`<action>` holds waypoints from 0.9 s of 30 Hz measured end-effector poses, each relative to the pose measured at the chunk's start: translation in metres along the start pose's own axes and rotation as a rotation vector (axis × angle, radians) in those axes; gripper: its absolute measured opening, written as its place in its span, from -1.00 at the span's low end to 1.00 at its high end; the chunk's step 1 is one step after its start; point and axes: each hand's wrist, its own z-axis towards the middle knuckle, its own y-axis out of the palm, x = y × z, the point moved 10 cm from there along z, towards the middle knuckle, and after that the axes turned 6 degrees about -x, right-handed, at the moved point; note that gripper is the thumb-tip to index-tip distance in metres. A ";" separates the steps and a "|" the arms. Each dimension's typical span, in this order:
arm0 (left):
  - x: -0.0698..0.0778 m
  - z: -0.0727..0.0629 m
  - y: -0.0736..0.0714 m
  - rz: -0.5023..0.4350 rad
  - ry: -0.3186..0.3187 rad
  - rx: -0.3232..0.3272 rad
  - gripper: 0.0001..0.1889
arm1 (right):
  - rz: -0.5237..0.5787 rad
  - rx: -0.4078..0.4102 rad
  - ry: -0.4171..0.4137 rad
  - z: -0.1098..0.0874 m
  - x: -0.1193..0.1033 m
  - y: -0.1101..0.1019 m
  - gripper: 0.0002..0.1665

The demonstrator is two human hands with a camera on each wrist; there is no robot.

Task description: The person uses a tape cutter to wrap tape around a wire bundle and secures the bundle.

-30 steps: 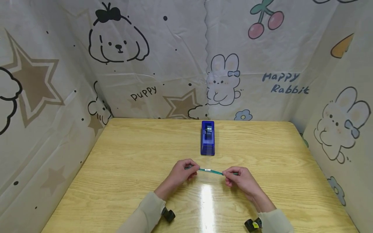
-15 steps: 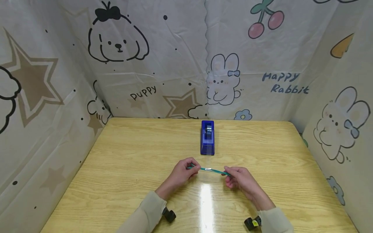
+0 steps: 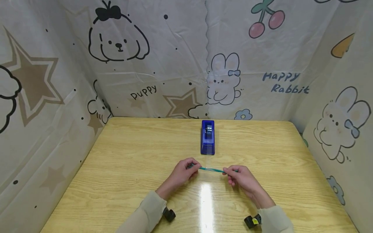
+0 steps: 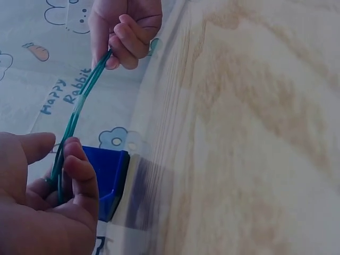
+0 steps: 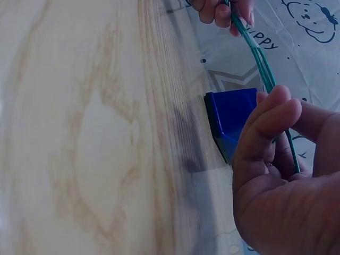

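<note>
A thin bundle of green cords (image 3: 214,170) runs between the two hands in the head view, in front of the tape dispenser. Around its middle is a shiny clear band, seen as tape (image 4: 79,103) in the left wrist view. My left hand (image 3: 184,171) pinches the left part of the bundle between thumb and fingers. Toward the right end, my right hand (image 3: 240,178) grips it with thumb and curled fingers. Loose cord ends lie inside each palm in the wrist views. The blue tape dispenser (image 3: 208,149) stands beyond the hands with a roll of clear tape.
A wood-grain table (image 3: 140,145) lies beneath the hands. Printed cloth (image 3: 175,38) with cartoon drawings encloses its back and sides. Small black cameras (image 3: 169,214) sit at both wrists.
My right hand's fingers have shifted on the cords, and that side has risen slightly. The shine on the taped middle has dimmed. My left hand has barely moved; the dispenser stays put.
</note>
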 end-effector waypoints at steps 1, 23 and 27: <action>0.000 0.000 -0.001 0.016 -0.004 0.006 -0.79 | 0.000 0.000 -0.003 0.001 0.000 0.000 -0.52; 0.007 0.003 -0.005 0.192 -0.005 0.054 -0.81 | -0.039 0.085 -0.045 0.003 -0.008 -0.005 -0.64; 0.008 0.003 -0.005 0.185 0.017 0.055 -0.83 | -0.013 0.105 -0.010 0.004 -0.004 -0.007 -0.60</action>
